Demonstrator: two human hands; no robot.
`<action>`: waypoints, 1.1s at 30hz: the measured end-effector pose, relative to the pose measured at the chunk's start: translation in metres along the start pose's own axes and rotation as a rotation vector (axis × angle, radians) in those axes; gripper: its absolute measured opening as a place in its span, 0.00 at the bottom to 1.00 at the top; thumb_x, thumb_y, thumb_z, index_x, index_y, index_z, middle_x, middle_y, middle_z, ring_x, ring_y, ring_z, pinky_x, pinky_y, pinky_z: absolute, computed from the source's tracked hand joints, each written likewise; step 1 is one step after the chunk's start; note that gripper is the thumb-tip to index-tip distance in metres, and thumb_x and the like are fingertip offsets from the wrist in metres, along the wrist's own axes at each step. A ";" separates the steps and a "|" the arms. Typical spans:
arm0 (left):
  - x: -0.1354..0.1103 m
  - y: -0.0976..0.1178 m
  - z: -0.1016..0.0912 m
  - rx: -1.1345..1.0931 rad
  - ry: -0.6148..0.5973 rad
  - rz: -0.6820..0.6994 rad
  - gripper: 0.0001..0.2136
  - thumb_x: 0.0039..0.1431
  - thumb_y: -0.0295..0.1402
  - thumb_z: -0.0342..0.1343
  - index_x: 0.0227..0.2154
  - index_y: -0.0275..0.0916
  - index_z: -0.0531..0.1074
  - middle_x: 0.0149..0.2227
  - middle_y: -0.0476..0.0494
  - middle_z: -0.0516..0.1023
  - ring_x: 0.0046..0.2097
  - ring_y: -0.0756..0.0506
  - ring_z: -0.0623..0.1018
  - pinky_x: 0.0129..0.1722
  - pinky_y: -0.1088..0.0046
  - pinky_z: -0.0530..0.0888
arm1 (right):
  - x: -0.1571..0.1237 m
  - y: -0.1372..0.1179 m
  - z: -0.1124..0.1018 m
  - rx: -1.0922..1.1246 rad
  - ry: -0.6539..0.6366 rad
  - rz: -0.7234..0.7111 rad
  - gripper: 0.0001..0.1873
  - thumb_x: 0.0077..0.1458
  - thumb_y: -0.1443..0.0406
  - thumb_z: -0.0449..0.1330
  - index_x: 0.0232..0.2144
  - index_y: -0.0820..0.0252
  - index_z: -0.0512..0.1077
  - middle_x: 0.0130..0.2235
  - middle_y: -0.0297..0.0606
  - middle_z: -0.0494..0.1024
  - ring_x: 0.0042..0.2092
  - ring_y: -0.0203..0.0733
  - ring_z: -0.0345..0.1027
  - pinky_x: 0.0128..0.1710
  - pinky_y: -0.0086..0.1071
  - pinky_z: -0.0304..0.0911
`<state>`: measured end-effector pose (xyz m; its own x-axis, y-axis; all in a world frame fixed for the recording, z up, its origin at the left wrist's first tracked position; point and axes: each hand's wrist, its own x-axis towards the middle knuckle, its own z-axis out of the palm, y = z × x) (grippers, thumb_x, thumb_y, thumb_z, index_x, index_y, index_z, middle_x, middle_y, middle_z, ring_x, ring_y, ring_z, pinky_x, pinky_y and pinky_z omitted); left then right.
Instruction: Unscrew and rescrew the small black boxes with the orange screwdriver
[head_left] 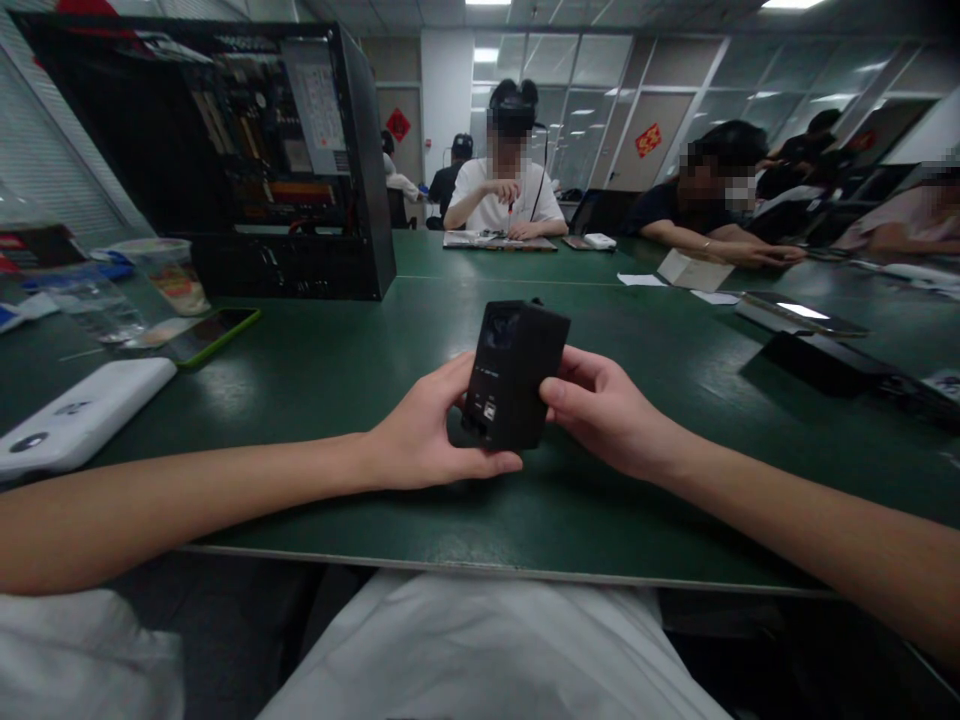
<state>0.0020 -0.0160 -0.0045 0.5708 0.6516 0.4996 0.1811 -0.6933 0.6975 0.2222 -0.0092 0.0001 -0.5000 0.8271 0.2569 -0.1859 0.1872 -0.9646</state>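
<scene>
Both hands hold a small black box-shaped device (517, 380) above the near part of the green table. On its left-facing side are a dark glossy window near the top, small pale markings and a light square socket lower down. My left hand (427, 425) grips it from the left, thumb along the bottom edge and the fingers partly hidden behind it. From the right, my right hand (611, 415) pinches the other edge, its thumb on the side face. The device is tilted slightly.
An open black computer case (300, 265) stands at the left. Near it are a green-edged phone (217, 335), a white device (82, 415) and a plastic cup (169, 275). Dark devices (825, 365) lie at the right. A person (506, 190) works across the green table (315, 390).
</scene>
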 end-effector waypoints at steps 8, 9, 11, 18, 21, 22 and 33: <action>0.003 -0.012 0.007 -0.288 -0.121 -0.251 0.20 0.57 0.37 0.66 0.50 0.37 0.73 0.49 0.41 0.80 0.50 0.40 0.79 0.51 0.64 0.76 | -0.006 -0.006 0.012 -0.940 0.182 -0.446 0.17 0.52 0.56 0.69 0.24 0.60 0.69 0.32 0.35 0.69 0.32 0.34 0.63 0.28 0.29 0.58; 0.003 -0.012 0.007 -0.250 -0.121 -0.245 0.19 0.57 0.37 0.67 0.49 0.37 0.74 0.48 0.42 0.80 0.50 0.40 0.79 0.52 0.64 0.75 | -0.005 -0.005 0.011 -0.999 0.148 -0.478 0.17 0.54 0.56 0.68 0.24 0.61 0.69 0.32 0.35 0.69 0.32 0.34 0.63 0.29 0.30 0.58; 0.004 -0.014 0.003 -0.168 -0.067 -0.228 0.24 0.54 0.37 0.69 0.53 0.38 0.71 0.47 0.43 0.79 0.50 0.40 0.78 0.53 0.64 0.75 | -0.004 -0.002 0.009 -1.061 0.069 -0.494 0.16 0.58 0.56 0.65 0.27 0.61 0.69 0.34 0.35 0.71 0.34 0.34 0.64 0.32 0.30 0.59; 0.006 -0.012 -0.011 -0.074 0.011 -0.123 0.31 0.50 0.35 0.69 0.56 0.39 0.65 0.51 0.41 0.76 0.52 0.40 0.77 0.54 0.64 0.75 | -0.002 -0.004 0.000 -1.179 0.007 -0.582 0.09 0.60 0.61 0.62 0.36 0.60 0.68 0.39 0.37 0.74 0.40 0.39 0.68 0.39 0.33 0.64; 0.008 -0.013 -0.015 -0.106 0.029 -0.115 0.26 0.52 0.35 0.69 0.53 0.39 0.68 0.49 0.42 0.77 0.51 0.42 0.78 0.53 0.66 0.75 | -0.002 -0.004 -0.003 -1.277 -0.031 -0.655 0.13 0.61 0.60 0.60 0.44 0.62 0.69 0.43 0.42 0.75 0.43 0.43 0.68 0.42 0.36 0.65; 0.008 -0.015 -0.016 -0.110 0.021 -0.125 0.23 0.54 0.35 0.68 0.51 0.39 0.70 0.49 0.43 0.77 0.50 0.42 0.78 0.52 0.67 0.76 | -0.002 -0.004 -0.003 -1.297 -0.058 -0.641 0.14 0.62 0.59 0.59 0.46 0.63 0.69 0.44 0.43 0.75 0.43 0.43 0.68 0.43 0.37 0.65; 0.013 -0.022 -0.022 0.189 -0.166 -0.004 0.15 0.62 0.35 0.61 0.50 0.37 0.76 0.49 0.41 0.81 0.49 0.43 0.79 0.51 0.67 0.74 | 0.020 -0.034 -0.057 -1.401 -0.217 -0.131 0.25 0.66 0.48 0.51 0.47 0.62 0.75 0.42 0.44 0.77 0.41 0.43 0.70 0.42 0.36 0.61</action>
<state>-0.0125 0.0145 -0.0024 0.6909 0.6056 0.3948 0.3209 -0.7463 0.5832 0.2671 0.0308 0.0349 -0.6863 0.6908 0.2277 0.6729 0.7218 -0.1617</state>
